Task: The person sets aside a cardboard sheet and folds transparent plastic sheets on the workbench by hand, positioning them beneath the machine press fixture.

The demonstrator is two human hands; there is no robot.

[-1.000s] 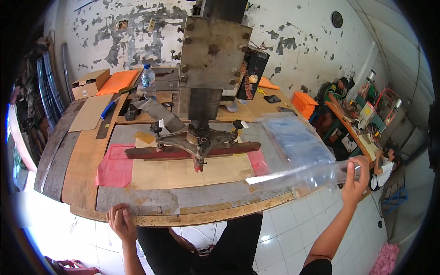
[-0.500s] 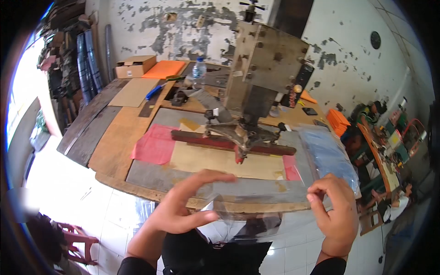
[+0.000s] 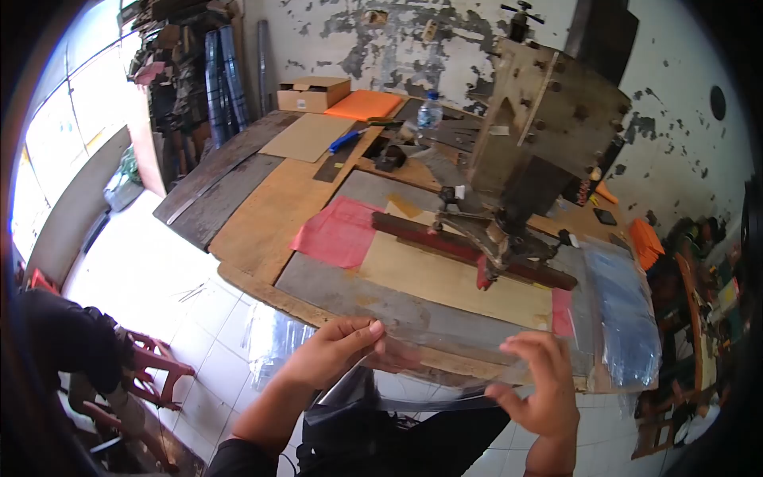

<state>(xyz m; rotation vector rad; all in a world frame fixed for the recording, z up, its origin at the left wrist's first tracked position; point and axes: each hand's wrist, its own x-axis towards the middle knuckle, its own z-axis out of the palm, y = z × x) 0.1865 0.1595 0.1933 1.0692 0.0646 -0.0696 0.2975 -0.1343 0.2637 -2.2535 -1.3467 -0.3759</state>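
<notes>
A clear, limp plastic sheet (image 3: 445, 380) spans the space between my hands, in front of the table edge. My left hand (image 3: 338, 350) is closed on its left end, thumb pressed against the fingers. On the other side, my right hand (image 3: 547, 389) has thumb and fingers apart beside the sheet's right end. Beyond both hands, a press (image 3: 517, 230) with a long dark red bar (image 3: 445, 242) stands over a beige sheet (image 3: 453, 286) on the grey work plate. Pink material (image 3: 338, 230) shows at the beige sheet's left end.
Stacked clear plastic sheets (image 3: 624, 310) lie at the table's right. A cardboard box (image 3: 312, 95), orange sheets (image 3: 363, 105), a blue-handled tool (image 3: 345, 141) and a water bottle (image 3: 430, 111) stand or lie farther back. At left, a person (image 3: 63, 342) is near a red stool (image 3: 155, 366).
My left hand has closed from an open shape onto the sheet. My right hand has opened from a pinch and moved slightly left and down. The view has turned left.
</notes>
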